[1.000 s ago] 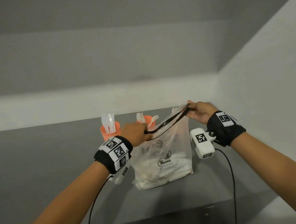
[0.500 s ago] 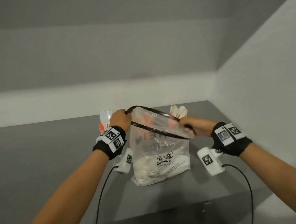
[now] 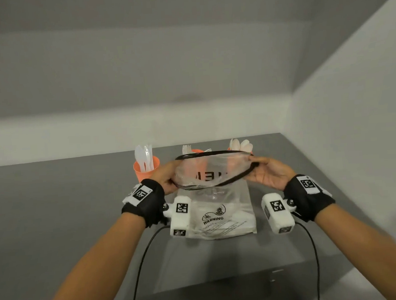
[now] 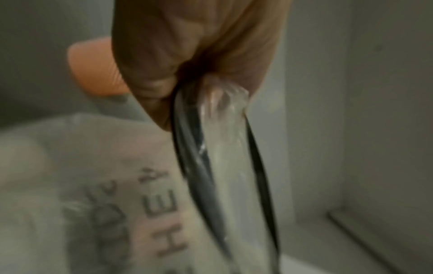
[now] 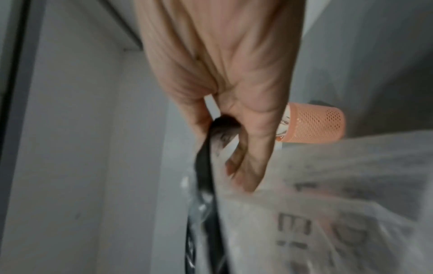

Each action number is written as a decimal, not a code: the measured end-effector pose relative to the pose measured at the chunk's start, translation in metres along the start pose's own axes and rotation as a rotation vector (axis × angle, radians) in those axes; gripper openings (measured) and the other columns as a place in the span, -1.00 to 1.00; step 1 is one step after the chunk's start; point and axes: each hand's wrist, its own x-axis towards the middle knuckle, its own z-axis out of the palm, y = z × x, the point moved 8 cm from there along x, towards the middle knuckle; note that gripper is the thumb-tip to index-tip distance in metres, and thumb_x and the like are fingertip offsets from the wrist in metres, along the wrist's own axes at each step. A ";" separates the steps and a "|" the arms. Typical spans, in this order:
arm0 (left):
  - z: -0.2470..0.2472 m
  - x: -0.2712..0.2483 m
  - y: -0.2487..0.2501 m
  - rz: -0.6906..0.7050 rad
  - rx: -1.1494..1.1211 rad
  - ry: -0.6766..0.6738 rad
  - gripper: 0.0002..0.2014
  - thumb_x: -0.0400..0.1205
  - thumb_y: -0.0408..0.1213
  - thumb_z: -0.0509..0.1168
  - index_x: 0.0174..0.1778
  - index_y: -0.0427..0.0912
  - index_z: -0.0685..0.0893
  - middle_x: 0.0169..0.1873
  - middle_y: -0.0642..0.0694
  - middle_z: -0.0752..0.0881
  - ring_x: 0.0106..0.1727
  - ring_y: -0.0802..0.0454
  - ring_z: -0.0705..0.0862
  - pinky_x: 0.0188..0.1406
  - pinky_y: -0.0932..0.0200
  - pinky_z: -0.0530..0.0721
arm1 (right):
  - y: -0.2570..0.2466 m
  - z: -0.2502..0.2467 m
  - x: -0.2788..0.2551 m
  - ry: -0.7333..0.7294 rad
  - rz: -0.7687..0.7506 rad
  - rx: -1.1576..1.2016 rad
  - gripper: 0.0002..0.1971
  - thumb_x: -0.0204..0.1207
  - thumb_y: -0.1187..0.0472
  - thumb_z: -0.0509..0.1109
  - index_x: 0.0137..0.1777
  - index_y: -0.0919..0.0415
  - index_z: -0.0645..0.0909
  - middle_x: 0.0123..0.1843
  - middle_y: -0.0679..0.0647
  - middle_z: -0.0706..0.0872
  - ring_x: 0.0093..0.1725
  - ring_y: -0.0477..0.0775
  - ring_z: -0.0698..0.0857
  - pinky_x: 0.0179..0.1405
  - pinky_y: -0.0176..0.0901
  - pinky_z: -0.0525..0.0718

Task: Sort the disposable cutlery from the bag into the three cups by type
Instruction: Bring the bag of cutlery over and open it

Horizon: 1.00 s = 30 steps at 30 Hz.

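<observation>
A clear plastic bag (image 3: 221,213) with a black rim and a printed warning stands on the grey table (image 3: 56,205); white cutlery shows dimly through its lower part. My left hand (image 3: 165,178) pinches the rim's left end (image 4: 187,115), and my right hand (image 3: 266,172) pinches its right end (image 5: 220,126), so the mouth is held wide. Behind the bag stand three orange cups: the left cup (image 3: 146,168) holds white knives, the middle cup (image 3: 196,151) forks, and the right cup (image 3: 241,147) spoons. The bag hides most of the middle and right cups.
Grey walls close the table off at the back (image 3: 144,130) and at the right (image 3: 352,117). The table's front edge (image 3: 223,280) lies just below the bag. Black cables (image 3: 141,264) run from both wrist cameras down past that edge.
The rim was a stretched, nearly flat band a second ago. My hands have spread to its left and right ends and dropped lower, and the mouth now gapes as a wide oval.
</observation>
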 end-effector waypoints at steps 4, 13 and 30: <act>-0.009 0.005 -0.024 -0.095 0.459 -0.065 -0.78 0.61 -0.12 0.28 0.07 -0.16 0.64 -0.38 0.02 0.71 -0.43 0.18 0.65 -0.58 0.35 0.61 | -0.007 -0.019 0.010 0.213 -0.088 0.183 -0.71 0.28 0.43 0.35 0.03 0.34 0.50 -0.14 0.37 0.77 -0.28 0.29 0.82 -0.44 0.17 0.78; -0.023 0.012 -0.044 -0.209 -0.024 -0.183 -0.78 0.69 -0.16 0.14 0.01 -0.22 0.60 -0.18 -0.18 0.75 -0.25 -0.05 0.78 -0.31 0.06 0.80 | 0.003 -0.027 0.016 0.208 -0.059 0.099 -0.78 0.52 0.18 0.19 -0.28 0.26 0.53 -0.63 0.03 0.63 -0.69 -0.05 0.61 -0.69 -0.37 0.56; -0.022 0.036 -0.032 0.209 0.717 -0.134 -0.53 0.41 0.14 0.42 0.10 -0.03 0.53 -0.04 -0.06 0.67 -0.06 0.13 0.64 -0.10 0.26 0.60 | 0.031 -0.036 0.026 0.008 0.135 -0.150 -0.47 -0.16 0.18 0.77 -0.14 0.28 0.74 -0.31 0.14 0.82 -0.37 0.02 0.81 -0.37 -0.16 0.80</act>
